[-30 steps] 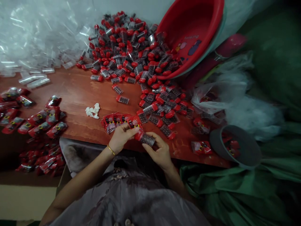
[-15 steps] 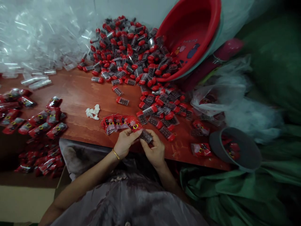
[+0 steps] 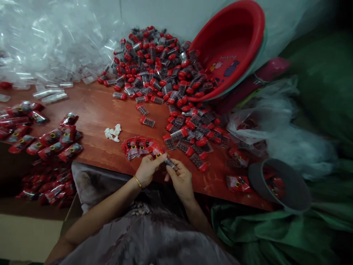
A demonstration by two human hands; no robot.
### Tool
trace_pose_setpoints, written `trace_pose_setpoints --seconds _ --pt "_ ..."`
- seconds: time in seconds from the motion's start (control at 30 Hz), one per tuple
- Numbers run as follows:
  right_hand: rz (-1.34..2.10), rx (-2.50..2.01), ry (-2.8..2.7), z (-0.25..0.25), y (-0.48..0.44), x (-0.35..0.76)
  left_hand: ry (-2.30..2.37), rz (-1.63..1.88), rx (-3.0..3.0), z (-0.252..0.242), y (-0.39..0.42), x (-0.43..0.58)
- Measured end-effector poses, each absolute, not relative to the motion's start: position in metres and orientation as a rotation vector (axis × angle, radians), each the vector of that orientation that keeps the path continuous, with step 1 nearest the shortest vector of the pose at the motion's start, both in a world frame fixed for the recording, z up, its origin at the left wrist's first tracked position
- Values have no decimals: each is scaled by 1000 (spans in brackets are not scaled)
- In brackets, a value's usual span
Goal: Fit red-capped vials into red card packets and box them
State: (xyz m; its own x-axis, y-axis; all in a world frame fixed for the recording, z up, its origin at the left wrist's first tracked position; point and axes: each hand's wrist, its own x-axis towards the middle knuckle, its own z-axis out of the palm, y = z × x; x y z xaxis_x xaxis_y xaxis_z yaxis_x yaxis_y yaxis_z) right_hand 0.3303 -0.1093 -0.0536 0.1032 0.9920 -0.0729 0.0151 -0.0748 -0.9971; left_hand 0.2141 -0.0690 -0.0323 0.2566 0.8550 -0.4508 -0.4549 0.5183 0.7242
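Between my two hands is a small clear box [image 3: 170, 163] with dark contents, held narrow side up. My left hand [image 3: 146, 171], with a gold bangle at the wrist, pinches its left end by thumb and fingers. The right end is gripped by my right hand [image 3: 181, 180]; the fingers partly cover it. Just beyond my left hand, a fanned row of red printed wrappers [image 3: 140, 145] lies on the table, its right end reaching the left fingertips. Whether those fingers also hold a wrapper is hidden.
A heap of red-capped clear boxes [image 3: 154, 66] spills from a tipped red basin [image 3: 248, 44]. Clear plastic sleeves [image 3: 55, 44] pile up back left. Filled red packets [image 3: 52, 147] lie left, above an open box. White scraps [image 3: 113, 132] and a grey bowl [image 3: 253, 176] are on the table [image 3: 93, 110].
The clear box has turned from its broad face to its narrow side between my hands. The whole view has shifted slightly, so the table things appear a little lower and further right.
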Motion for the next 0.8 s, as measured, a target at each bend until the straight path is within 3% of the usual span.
trace_pose_setpoints --seconds 0.17,0.4,0.63,0.73,0.8 --pt "1162 -1284 -1046 -63 -97 323 855 839 556 -31 -73 210" --pt "501 -1296 -1737 -61 -67 319 992 744 398 -23 -70 150" --pt "14 -1769 -2021 -74 -42 344 1164 1468 89 -9 -40 31" --pt "-43 -1738 -2025 -88 -51 348 1308 1485 404 -11 -40 49" --pt "-86 -1693 -1983 -94 -58 349 1478 1402 922 -18 -42 85"
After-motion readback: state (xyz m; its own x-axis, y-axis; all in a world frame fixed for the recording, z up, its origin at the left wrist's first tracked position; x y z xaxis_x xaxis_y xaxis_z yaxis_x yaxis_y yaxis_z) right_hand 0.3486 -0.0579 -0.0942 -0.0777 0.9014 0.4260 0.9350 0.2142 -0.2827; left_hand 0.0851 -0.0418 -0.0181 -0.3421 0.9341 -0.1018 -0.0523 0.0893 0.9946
